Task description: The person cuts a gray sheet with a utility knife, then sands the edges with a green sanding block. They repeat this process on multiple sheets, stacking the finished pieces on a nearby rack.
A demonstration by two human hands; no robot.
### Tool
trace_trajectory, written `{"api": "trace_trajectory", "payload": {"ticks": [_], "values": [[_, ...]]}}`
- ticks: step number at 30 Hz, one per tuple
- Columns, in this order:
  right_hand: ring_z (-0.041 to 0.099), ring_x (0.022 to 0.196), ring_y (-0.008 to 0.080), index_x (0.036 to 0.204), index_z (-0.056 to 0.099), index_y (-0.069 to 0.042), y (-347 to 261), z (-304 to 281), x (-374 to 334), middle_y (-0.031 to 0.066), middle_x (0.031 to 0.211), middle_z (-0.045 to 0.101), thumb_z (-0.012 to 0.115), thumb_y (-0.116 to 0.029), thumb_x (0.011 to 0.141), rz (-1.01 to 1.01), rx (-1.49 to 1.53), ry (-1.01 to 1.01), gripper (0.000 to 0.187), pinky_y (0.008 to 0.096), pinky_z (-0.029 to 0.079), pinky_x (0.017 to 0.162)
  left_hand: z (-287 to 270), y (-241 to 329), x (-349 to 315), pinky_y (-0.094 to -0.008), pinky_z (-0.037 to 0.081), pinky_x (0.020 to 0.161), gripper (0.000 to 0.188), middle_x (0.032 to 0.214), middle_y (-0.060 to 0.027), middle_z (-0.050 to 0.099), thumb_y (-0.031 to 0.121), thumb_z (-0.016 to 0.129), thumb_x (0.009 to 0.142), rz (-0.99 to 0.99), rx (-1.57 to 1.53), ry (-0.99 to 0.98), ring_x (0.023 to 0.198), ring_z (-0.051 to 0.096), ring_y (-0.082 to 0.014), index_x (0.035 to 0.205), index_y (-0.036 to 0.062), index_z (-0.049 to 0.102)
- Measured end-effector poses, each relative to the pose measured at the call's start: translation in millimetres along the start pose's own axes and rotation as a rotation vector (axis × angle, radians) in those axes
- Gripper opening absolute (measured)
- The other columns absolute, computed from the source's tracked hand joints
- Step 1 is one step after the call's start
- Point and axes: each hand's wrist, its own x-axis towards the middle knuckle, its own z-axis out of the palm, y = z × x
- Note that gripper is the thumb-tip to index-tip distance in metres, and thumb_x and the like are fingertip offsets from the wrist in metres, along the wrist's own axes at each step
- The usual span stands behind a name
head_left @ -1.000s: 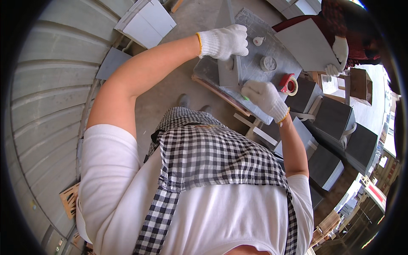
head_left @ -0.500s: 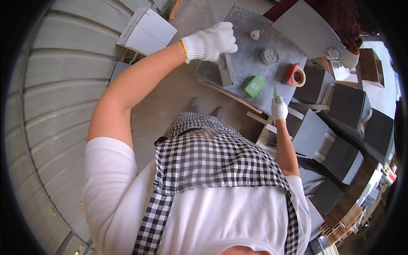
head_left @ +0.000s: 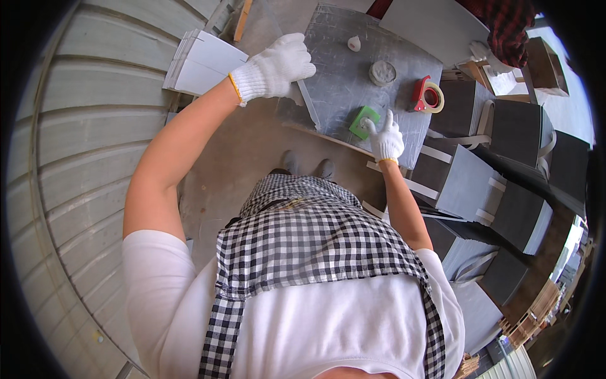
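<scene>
My left hand [head_left: 278,66], in a white knitted glove, is closed round the edge of a thin grey panel [head_left: 308,104], which is seen nearly edge-on and overlaps the near left side of the table. Over the table's near edge is my right hand [head_left: 386,138], also gloved, its index finger stretched out and its thumb apart. The thumb overlaps a small green box [head_left: 360,124]; whether it presses on the box I cannot tell. Nothing shows between the right fingers.
On the grey table [head_left: 334,69] lie a small white bottle [head_left: 354,43], a round tin [head_left: 382,73] and a red tape dispenser [head_left: 428,95]. A co-worker's gloved hand [head_left: 495,60] is near a large grey panel [head_left: 429,28]. Dark boxes [head_left: 517,129] stand right; white sheets [head_left: 208,62] left.
My right hand has moved left to the green box, its fingers spreading; the thin green strip it held no longer shows. My left hand and its panel have shifted left in view.
</scene>
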Motion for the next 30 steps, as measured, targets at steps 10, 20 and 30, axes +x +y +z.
{"api": "trace_trajectory", "payload": {"ticks": [10, 20, 30], "values": [[0.064, 0.115, 0.0378, 0.155, 0.039, -0.014, -49, 1, 5, 0.0189, 0.137, 0.057, 0.079, -0.043, 0.079, -0.125, 0.365, -0.005, 0.091, 0.0489, 0.056, 0.090, -9, 1, -1, -0.0372, 0.044, 0.085, 0.042, 0.072, -0.0040, 0.058, 0.040, 0.087, 0.057, 0.015, -0.069, 0.000, 0.080, 0.057, -0.0259, 0.070, 0.0125, 0.059], [0.060, 0.115, 0.0389, 0.143, 0.058, -0.013, -119, -203, -112, 0.0180, 0.143, 0.056, 0.079, -0.023, 0.078, -0.721, 0.287, 0.051, 0.069, 0.0431, 0.050, 0.099, -8, -65, -5, -0.0360, 0.045, 0.091, 0.034, 0.084, -0.0045, 0.070, 0.040, 0.083, 0.072, -0.044, 0.088, -0.137, 0.092, 0.066, -0.0251, 0.088, 0.0119, 0.070], [0.060, 0.114, 0.0388, 0.139, 0.061, -0.013, -203, -199, -87, 0.0165, 0.138, 0.057, 0.077, -0.018, 0.076, -0.810, 0.026, 0.184, 0.065, 0.0460, 0.051, 0.097, 4, -74, -17, -0.0400, 0.045, 0.094, 0.034, 0.084, -0.0043, 0.066, 0.038, 0.084, 0.067, -0.035, 0.002, -0.003, 0.093, 0.062, -0.0280, 0.080, 0.0111, 0.068]]}}
